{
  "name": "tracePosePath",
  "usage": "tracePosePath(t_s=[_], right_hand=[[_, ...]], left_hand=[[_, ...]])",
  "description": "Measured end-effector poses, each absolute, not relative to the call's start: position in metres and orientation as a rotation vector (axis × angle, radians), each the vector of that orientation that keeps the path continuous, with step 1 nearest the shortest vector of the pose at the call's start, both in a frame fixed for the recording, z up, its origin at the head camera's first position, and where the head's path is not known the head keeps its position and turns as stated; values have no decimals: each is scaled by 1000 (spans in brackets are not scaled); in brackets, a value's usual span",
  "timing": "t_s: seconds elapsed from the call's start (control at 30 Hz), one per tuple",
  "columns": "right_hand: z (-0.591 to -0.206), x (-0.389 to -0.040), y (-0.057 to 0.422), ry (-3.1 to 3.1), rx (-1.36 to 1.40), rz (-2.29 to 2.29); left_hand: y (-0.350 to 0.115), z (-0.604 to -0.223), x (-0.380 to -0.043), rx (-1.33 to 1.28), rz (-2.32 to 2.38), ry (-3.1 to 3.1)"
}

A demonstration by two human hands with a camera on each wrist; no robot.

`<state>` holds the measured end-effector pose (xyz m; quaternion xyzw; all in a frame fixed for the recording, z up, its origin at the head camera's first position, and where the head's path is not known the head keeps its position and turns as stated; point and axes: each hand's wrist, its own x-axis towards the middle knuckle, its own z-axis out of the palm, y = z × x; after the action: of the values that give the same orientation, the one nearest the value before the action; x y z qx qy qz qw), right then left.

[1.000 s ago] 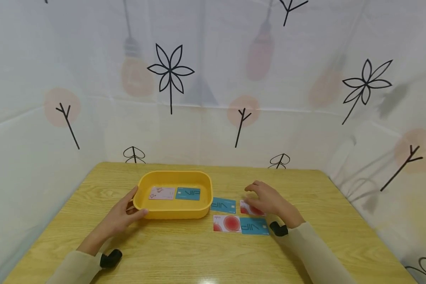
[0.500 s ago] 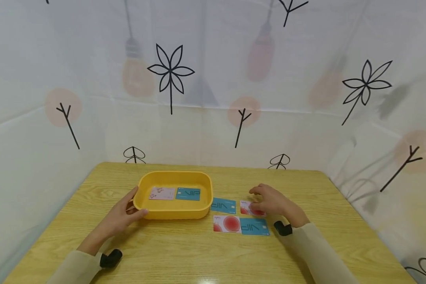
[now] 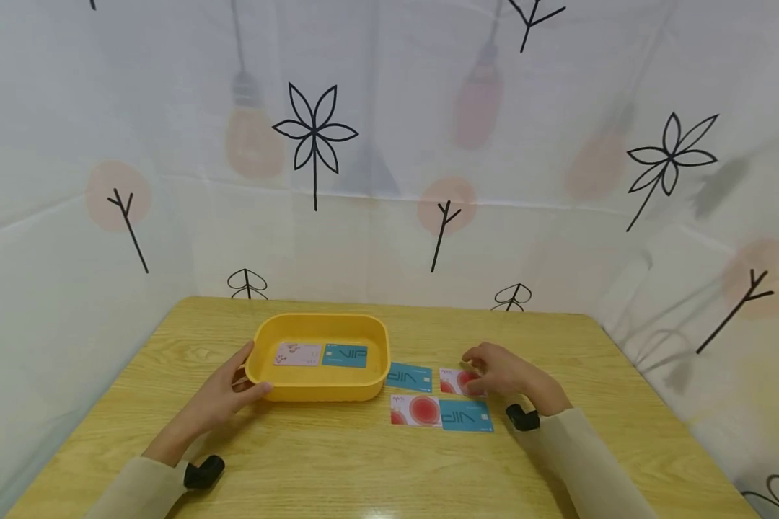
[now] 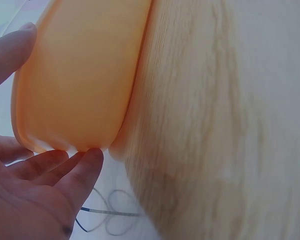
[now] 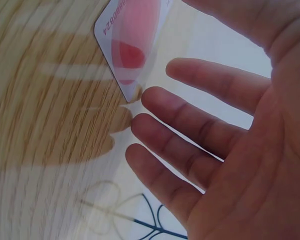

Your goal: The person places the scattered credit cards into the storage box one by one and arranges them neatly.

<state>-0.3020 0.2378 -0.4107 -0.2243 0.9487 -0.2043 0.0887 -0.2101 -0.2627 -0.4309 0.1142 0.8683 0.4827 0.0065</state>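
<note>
Four cards lie on the desk (image 3: 298,468), and the one that matters most looks to be the farther red-and-white card (image 3: 456,380), since the right hand (image 3: 509,373) is at its end. Seen from the middle of that hand, the card lies at about nine o'clock, with its long axis running nine to three, so it points roughly back towards the palm. The thumb hides part of its three o'clock end in the head view. The hand itself is released: in the right wrist view its fingers are spread and loose, with nothing gripped; whether the thumb touches the card I cannot tell.

The left hand (image 3: 214,400) is well apart from this card, and grasps the nine o'clock end of the yellow tray (image 3: 318,393), thumb against the near wall, fingers round the end. Two cards lie inside the tray, a pale pink card (image 3: 298,354) and a blue VIP card (image 3: 345,355).

Between tray and red-and-white card, on a line towards nine, sits a second blue card (image 3: 410,377), a narrow gap separating the two. Any sideways reach by the right hand towards the tray would probably have to pass over it.
</note>
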Motion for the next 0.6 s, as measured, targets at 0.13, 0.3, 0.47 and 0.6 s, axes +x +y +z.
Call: tracePosePath(t_s=[0.13, 0.3, 0.47, 0.6], right_hand=[[-412, -302, 239, 2821, -697, -603], [-414, -303, 241, 2819, -704, -590], [-415, -304, 241, 2815, -712, -605], [-416, -304, 240, 2831, -728, -588]], left_hand=[[-262, -431, -210, 353, 1515, 2709], [-262, -429, -209, 348, 1499, 2719], [-261, -429, -208, 347, 1492, 2722], [-261, -428, -208, 359, 1511, 2709]])
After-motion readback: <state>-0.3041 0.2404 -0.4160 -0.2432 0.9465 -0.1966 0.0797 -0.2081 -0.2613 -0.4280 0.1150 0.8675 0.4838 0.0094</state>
